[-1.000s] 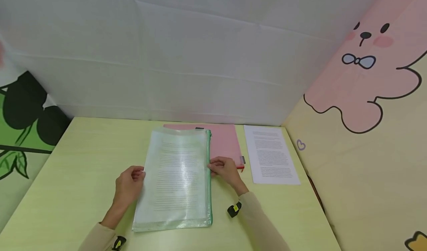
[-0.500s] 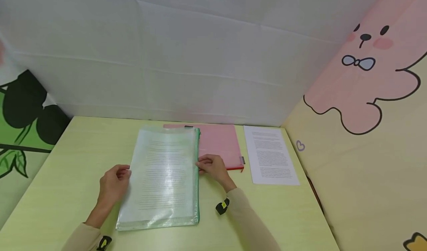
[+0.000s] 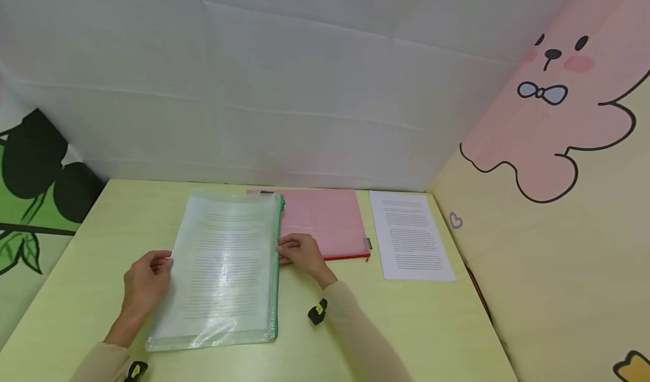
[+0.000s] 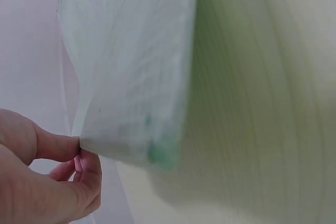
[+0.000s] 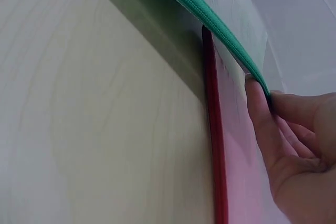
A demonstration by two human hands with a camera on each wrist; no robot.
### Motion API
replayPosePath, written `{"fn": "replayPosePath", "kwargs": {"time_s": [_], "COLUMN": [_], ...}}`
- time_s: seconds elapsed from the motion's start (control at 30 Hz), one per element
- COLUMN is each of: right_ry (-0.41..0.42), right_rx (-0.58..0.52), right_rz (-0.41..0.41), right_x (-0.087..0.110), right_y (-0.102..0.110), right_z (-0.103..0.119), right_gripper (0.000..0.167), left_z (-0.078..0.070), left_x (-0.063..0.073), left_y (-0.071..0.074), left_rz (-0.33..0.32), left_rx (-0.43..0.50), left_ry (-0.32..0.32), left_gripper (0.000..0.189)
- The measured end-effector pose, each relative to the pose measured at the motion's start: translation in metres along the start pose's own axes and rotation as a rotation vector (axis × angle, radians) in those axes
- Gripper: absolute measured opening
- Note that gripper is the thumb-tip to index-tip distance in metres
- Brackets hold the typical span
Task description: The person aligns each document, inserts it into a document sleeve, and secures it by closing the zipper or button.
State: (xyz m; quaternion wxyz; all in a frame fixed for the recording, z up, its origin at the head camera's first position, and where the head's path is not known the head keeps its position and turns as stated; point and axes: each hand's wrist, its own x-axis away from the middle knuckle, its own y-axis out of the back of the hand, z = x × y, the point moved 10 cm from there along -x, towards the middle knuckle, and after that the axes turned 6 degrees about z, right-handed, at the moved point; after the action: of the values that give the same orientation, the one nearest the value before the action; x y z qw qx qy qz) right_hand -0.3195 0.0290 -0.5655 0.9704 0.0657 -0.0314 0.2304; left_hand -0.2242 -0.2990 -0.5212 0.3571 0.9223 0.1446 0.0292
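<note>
Left hand point(image 3: 146, 280) and right hand point(image 3: 303, 254) pinch a translucent, green-zipped pouch point(image 3: 218, 280), printed page point(image 3: 228, 235) showing through its shiny front.

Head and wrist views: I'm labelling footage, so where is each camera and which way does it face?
Head: on the head, facing forward and down at the translucent green-zipped plastic pouch; left hand, right hand and beige sleeves show.
Left wrist: on that wrist, facing the pouch's edge; pinching left hand shows.
Right wrist: on that wrist, facing the pouch's zip edge; pinching right hand shows.
Head and right wrist both show the red-zipped pink pouch.
</note>
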Motion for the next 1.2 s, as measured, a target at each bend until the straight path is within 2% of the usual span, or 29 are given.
{"fn": "replayPosePath", "kwargs": {"time_s": [0.4, 0.67, 0.93, 1.2], "right_ry": [0.057, 0.045, 0.065, 0.079], "right_rx": [0.004, -0.022, -0.011, 0.011], "right_rz": [-0.051, -0.067, -0.064, -0.066], "right_x": [-0.016, -0.029, -0.043, -0.056], "right_y": [-0.029, -0.046, -0.064, -0.086], "right_z": [0.009, 0.016, 0.024, 0.031], "right_gripper": [0.014, 0.013, 0.011, 0.011], "left_z": [0.023, 0.037, 0.048, 0.067], "left_x": [-0.011, -0.020, -0.030, -0.039], "left_y": [0.021, 0.035, 0.051, 0.064], "left_rz": [-0.029, -0.037, -0.041, -0.053], "left_rx": [-0.039, -0.051, -0.066, -0.081], "left_ry": [0.072, 0.121, 0.144, 0.176], "left_gripper": [0.025, 0.028, 0.030, 0.032]}}
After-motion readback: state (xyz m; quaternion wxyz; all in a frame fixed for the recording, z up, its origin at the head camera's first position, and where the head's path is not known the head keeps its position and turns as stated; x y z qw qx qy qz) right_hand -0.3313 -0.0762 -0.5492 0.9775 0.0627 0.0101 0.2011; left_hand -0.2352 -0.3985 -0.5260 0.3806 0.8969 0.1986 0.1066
